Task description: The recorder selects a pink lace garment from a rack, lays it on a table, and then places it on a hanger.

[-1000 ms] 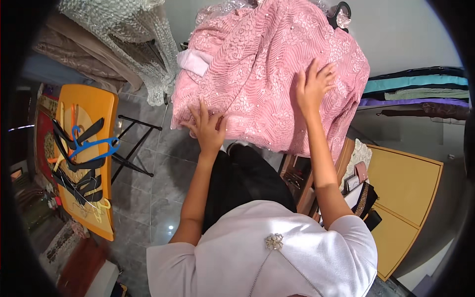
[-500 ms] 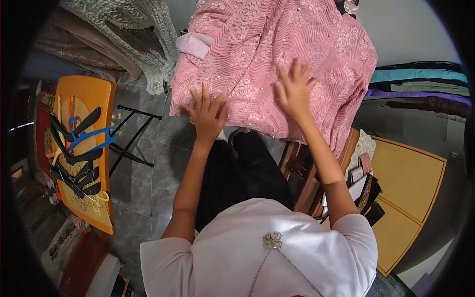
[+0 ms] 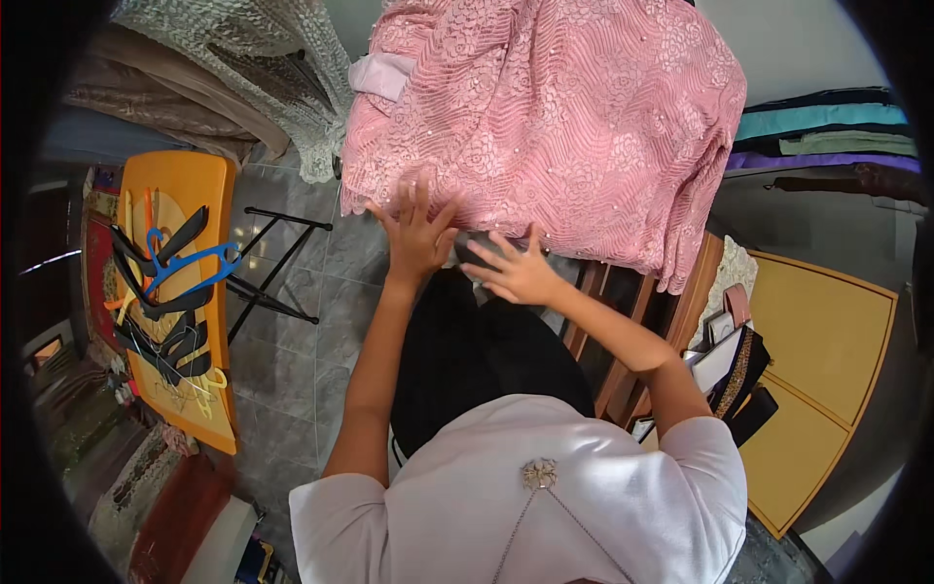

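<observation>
orange table (image 3: 180, 165) bearing hangers (image 3: 185, 233) stands left of pink lace garment (image 3: 574, 122).

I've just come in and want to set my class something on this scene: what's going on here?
A person in a white top has both hands at the near edge of a pink beaded lace cloth. The left hand is spread over that edge; the right hand is open beside it, gripping nothing, and whether it touches the cloth is unclear. To the left, hangers lie on an orange-yellow table.
</observation>
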A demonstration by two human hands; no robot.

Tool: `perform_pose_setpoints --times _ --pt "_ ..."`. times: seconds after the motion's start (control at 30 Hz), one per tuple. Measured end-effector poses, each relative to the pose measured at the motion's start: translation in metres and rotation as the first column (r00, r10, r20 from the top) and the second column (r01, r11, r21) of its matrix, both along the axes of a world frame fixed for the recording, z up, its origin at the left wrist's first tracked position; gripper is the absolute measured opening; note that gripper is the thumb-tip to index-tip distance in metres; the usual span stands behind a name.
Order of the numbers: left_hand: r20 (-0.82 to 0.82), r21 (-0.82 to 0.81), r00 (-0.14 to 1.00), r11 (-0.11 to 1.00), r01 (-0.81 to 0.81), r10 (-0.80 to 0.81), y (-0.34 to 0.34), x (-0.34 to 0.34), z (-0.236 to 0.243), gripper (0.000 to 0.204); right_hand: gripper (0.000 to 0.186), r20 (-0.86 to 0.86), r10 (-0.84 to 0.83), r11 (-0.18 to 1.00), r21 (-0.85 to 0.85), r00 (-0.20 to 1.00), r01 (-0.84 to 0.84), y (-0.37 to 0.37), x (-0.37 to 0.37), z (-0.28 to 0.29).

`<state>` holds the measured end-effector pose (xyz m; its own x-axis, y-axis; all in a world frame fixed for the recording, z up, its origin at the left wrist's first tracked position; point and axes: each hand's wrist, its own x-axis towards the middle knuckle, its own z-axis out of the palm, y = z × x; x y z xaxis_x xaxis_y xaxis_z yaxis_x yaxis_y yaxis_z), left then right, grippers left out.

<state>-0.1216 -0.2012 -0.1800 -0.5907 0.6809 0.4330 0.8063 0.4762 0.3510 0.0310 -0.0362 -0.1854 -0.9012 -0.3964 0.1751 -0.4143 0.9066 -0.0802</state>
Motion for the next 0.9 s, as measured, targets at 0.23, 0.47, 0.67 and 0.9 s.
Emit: perform_pose_setpoints --times 0.23,0.47,0.67,0.9 --pt "0.12 -0.166 0.977 0.974 -0.155 0.176 -0.016 0.017 -0.002 0.042 0.052 -0.169 -0.634 0.773 -0.188 0.755 0.606 0.06 -0.056 0.066" --pt "0.06 -0.071 0.997 0.996 0.055 -0.051 0.007 0.051 -0.007 0.058 0.059 -0.116 -0.573 0.82 -0.083 0.812 0.567 0.007 0.006 -0.028" --pt "0.046 -0.172 0.999 0.985 0.028 -0.021 0.014 0.061 -0.037 0.05 0.072 0.369 -0.32 0.938 0.252 0.873 0.238 -0.009 0.096 -0.076" --pt "0.09 -0.366 0.992 0.929 -0.051 0.09 -0.008 0.088 -0.063 0.051 0.076 -0.158 -0.533 0.846 -0.076 0.831 0.528 0.008 0.034 -0.033"
